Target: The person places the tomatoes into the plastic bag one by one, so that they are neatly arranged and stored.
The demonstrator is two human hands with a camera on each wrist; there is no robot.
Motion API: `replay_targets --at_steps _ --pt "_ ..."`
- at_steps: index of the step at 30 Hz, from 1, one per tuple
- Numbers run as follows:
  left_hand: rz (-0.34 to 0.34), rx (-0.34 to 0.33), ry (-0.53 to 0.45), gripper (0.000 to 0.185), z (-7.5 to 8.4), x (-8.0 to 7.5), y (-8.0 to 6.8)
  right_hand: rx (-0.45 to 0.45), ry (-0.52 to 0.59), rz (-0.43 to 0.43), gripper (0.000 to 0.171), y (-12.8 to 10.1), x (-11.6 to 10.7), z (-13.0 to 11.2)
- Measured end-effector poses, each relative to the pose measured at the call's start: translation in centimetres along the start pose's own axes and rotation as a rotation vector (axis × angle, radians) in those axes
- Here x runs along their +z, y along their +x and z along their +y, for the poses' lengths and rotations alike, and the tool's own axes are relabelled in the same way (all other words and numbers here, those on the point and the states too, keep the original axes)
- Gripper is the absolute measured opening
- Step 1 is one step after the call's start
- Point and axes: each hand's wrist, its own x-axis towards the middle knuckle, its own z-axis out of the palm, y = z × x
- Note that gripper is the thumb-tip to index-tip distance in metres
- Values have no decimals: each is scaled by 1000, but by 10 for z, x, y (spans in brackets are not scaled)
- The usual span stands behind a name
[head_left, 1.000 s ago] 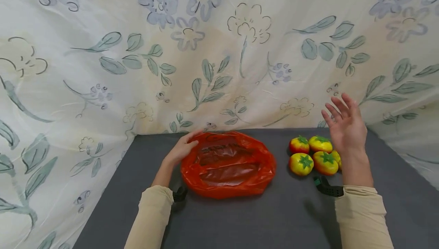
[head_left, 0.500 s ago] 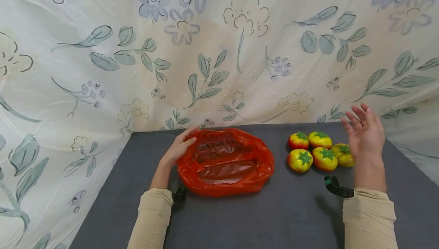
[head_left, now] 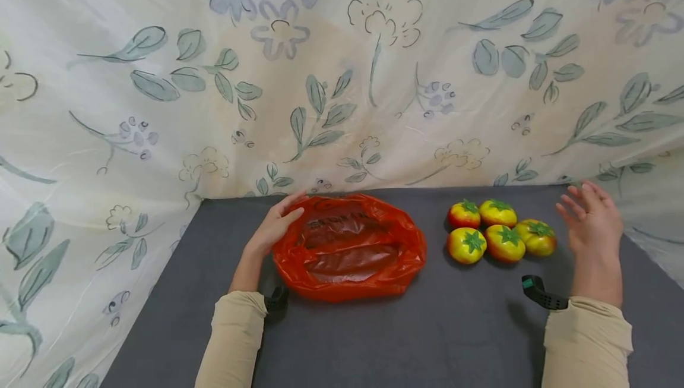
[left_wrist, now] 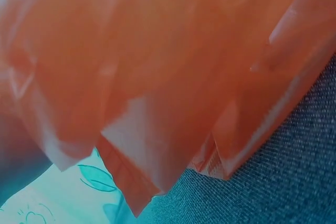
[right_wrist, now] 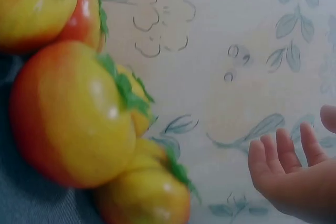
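An orange plastic bag (head_left: 350,248) lies open on the grey table (head_left: 427,334), nothing visible inside. My left hand (head_left: 275,226) is at its back-left rim, thumb over the edge and fingers behind it, holding the rim. The bag (left_wrist: 157,66) fills the left wrist view. Several yellow-red toy tomatoes (head_left: 494,230) with green tops sit in a cluster right of the bag. My right hand (head_left: 590,221) hovers just right of them, fingers spread, holding nothing. The right wrist view shows the tomatoes (right_wrist: 73,114) up close and the fingers (right_wrist: 286,156) apart from them.
A floral cloth (head_left: 342,79) hangs behind the table and drapes down both sides. Bare grey table lies in front of the bag and tomatoes. Black wrist straps (head_left: 542,294) sit at both cuffs.
My right hand has dropped lower and moved right, away from above the tomatoes, uncovering the rightmost one. The left hand stays on the bag rim.
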Motion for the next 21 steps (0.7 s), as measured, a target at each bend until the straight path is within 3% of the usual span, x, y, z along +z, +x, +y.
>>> replay_targets --at_steps 3,6,13,16,21 --pt "12 -1 17 50 0 -1 -1 -15 -74 -7 51 38 -35 13" --pt "11 1 27 49 -1 -1 0 6 -144 -2 57 55 -54 21" --pt "5 13 -15 47 -1 -1 2 129 -370 39 49 40 -48 15" --pt "4 9 -22 47 -1 0 2 209 -511 19 56 34 -46 15" --pt "8 12 -17 47 -1 0 2 333 -745 -13 88 41 -53 23"
